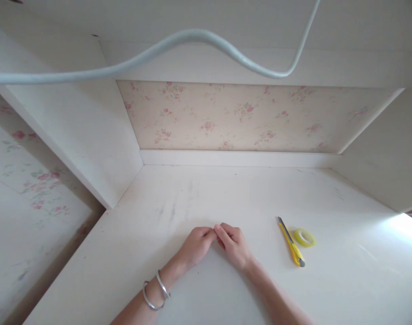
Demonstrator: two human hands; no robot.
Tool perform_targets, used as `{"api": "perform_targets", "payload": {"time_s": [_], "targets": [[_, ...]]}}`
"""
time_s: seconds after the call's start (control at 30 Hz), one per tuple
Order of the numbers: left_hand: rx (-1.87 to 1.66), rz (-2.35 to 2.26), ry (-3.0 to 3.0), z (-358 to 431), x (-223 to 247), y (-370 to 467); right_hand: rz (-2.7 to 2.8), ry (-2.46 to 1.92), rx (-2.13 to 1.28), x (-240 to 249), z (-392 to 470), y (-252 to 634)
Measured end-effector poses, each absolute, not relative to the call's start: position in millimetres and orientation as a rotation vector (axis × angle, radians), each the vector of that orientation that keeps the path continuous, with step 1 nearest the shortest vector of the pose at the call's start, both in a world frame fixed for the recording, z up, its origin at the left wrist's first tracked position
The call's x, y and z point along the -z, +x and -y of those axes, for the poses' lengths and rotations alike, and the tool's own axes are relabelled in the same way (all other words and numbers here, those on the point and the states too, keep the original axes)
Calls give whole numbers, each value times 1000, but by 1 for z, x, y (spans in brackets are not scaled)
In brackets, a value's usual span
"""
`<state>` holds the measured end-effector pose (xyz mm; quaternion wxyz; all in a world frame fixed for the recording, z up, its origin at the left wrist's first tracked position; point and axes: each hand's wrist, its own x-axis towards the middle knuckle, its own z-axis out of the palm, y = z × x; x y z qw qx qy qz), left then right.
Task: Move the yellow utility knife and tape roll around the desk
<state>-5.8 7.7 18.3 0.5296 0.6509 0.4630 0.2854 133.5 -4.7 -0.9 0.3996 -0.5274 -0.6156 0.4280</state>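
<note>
Two hands, left hand (197, 248) and right hand (236, 248), are touching at the thumbs over the white surface (152, 194), each forming a narrow, curled grip; contents cannot be told. Right of them, a yellow snap-off utility knife (296, 252) is lying diagonally, blade extending toward the floral wallpaper (192, 113), just beside a yellow tape roll (298, 236).

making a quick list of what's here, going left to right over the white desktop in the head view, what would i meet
Silver-coloured metallic bangles → bare left-hand grip → bare right-hand grip → slim yellow box cutter → round roll of translucent yellow tape
</note>
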Motion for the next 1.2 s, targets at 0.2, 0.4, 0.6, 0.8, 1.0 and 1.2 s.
{"api": "perform_targets", "payload": {"time_s": [0.2,0.4,0.6,0.8,1.0,1.2], "targets": [[-611,-1168,1575,-11,-10,-9,1552,-1400,-584,-2,16,159],[-625,-1135,1614,-11,-4,-10,1009,-1503,-56,-8,57,232],[-626,-1106,1645,-9,-7,-10,919,-1730,-105,7,71,337],[-641,-1135,1697,-5,-9,-10,1532,-1774,-253,39,56,359],[-663,-1184,2008,9,-16,-16,1746,-1716,-179,35,37,272],[-672,-1179,2294,10,-13,-17,1895,-1511,-370,26,1,180]]}}
